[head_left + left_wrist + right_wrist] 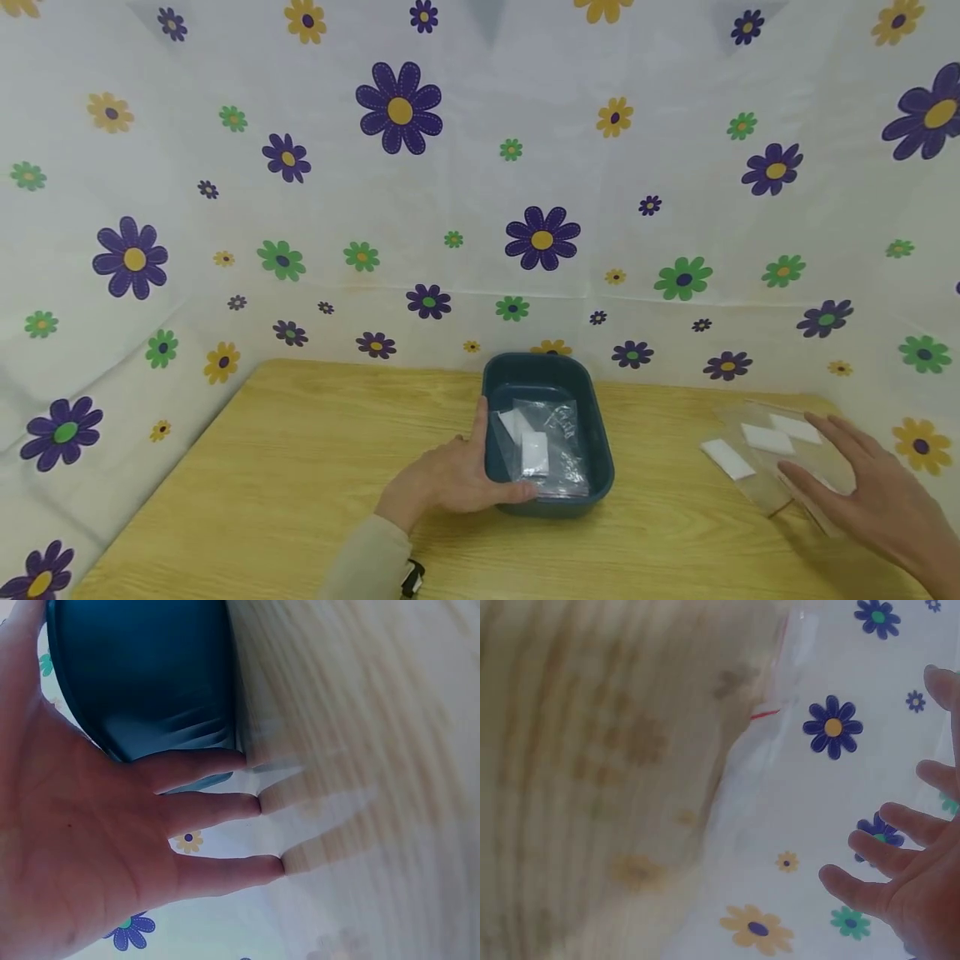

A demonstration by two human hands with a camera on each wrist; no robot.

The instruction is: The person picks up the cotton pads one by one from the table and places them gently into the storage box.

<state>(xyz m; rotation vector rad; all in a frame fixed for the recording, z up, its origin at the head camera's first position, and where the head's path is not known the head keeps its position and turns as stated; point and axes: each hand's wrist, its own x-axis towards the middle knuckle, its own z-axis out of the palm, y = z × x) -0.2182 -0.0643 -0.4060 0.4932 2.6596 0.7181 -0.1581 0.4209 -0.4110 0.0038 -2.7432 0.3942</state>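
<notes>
A dark teal plastic bin (553,507) stands on the table near the back. Inside it lie clear plastic bags (561,442) with white patches. My left hand (453,479) rests against the bin's left side, the thumb reaching across the near rim and the index finger along the left rim. In the left wrist view, the other fingers (217,814) are straight and spread, tips at the tabletop beside the bin wall. At the right, my right hand (881,500) hovers over several clear bags (761,483) with white patches. Its fingers (900,825) are spread and grip nothing.
The wood-grain table (300,467) ends at the back against a white sheet (465,183) printed with flowers. This sheet also hangs along the left and right sides. A black band (412,577) shows near the left sleeve.
</notes>
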